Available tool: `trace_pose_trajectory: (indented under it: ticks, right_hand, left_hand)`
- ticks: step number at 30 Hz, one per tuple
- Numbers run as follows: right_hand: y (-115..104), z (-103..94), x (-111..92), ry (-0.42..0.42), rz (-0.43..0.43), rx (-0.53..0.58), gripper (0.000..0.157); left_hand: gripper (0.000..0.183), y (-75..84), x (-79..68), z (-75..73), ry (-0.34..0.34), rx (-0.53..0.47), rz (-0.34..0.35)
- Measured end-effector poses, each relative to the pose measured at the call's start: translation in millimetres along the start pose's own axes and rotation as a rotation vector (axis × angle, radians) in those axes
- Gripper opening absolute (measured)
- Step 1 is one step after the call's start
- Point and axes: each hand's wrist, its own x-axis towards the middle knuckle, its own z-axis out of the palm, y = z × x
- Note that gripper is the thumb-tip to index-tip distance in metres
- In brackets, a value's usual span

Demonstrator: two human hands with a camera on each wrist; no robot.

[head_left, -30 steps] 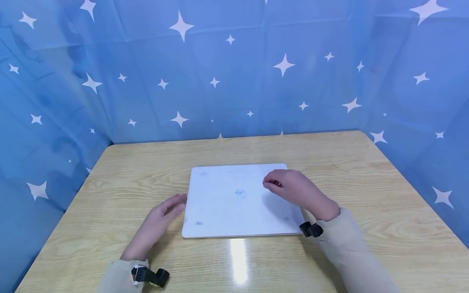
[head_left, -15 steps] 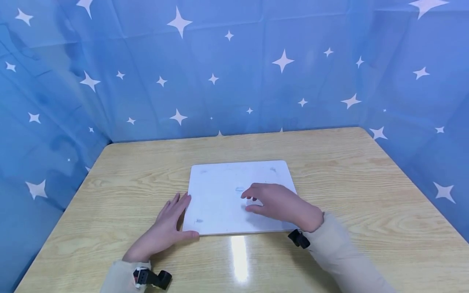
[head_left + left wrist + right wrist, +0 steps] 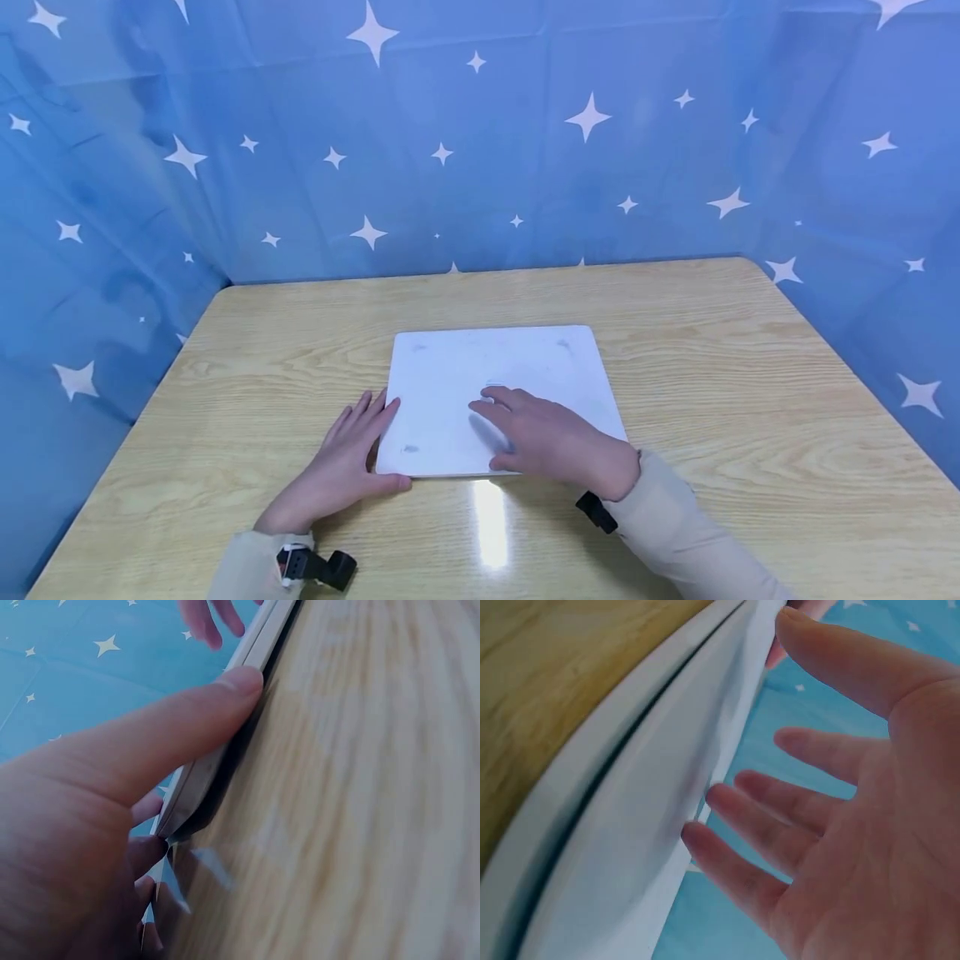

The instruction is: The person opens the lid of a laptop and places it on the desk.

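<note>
Resting the left hand (image 3: pixel 337 475) against the near-left corner of a white slab (image 3: pixel 480 362), laying the thumb along the near edge and stretching the fingers beside the left edge, spread rather than curled round it. Holding the right hand (image 3: pixel 551 437) palm down and loosely spread over the middle and right part of the same slab, well apart from the left hand, with the thumb tip close to the near edge; casting a shadow just under the fingertips, without making it possible to tell whether touching the top face or hovering barely above. Seeing the slab lying flat on the wooden worktop (image 3: pixel 750 433), about midway between its left and right edges and short of its far edge. Running its long axis from left to right, nearly parallel to the worktop's far edge, and pointing its short sides away toward that edge with hardly any twist. Showing a layered side in both wrist views, with a dark seam in the right one, and bearing faint smudges (image 3: pixel 409 448) near the rounded corners. Wearing beige sleeves (image 3: pixel 675 517) and black wrist cameras (image 3: pixel 597 512). Facing a blue curtain (image 3: pixel 510 167) with white stars, hanging beyond the far edge and along both sides of the worktop.
</note>
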Motion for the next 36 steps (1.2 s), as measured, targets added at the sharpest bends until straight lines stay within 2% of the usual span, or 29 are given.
trace_pose_trajectory:
  ticks: [5, 9, 19, 22, 36]
  right_hand:
    - [-0.7, 3.3, 2.0, -0.039, 0.009, -0.012, 0.077]
    - [-1.2, 5.2, 3.0, -0.053, 0.001, -0.051, 0.078]
    - [1.9, 6.6, 0.8, 0.046, -0.079, -0.176, 0.072]
    - [1.7, 5.4, 0.1, 0.061, -0.087, -0.178, 0.070]
    - [-1.7, -2.2, -3.3, 0.140, -0.146, -0.184, 0.053]
  left_hand:
    - [0.106, 1.2, 0.7, -0.8, 0.000, 0.009, 0.005]
    - [0.106, 1.1, 0.0, -1.8, 0.006, 0.013, 0.009]
    - [0.110, 2.8, 3.4, 0.6, 0.000, 0.005, 0.005]
    - [0.114, 3.1, 4.7, 1.6, 0.007, -0.001, 0.008]
    - [0.126, 0.5, 3.8, 1.9, 0.011, -0.077, -0.075]
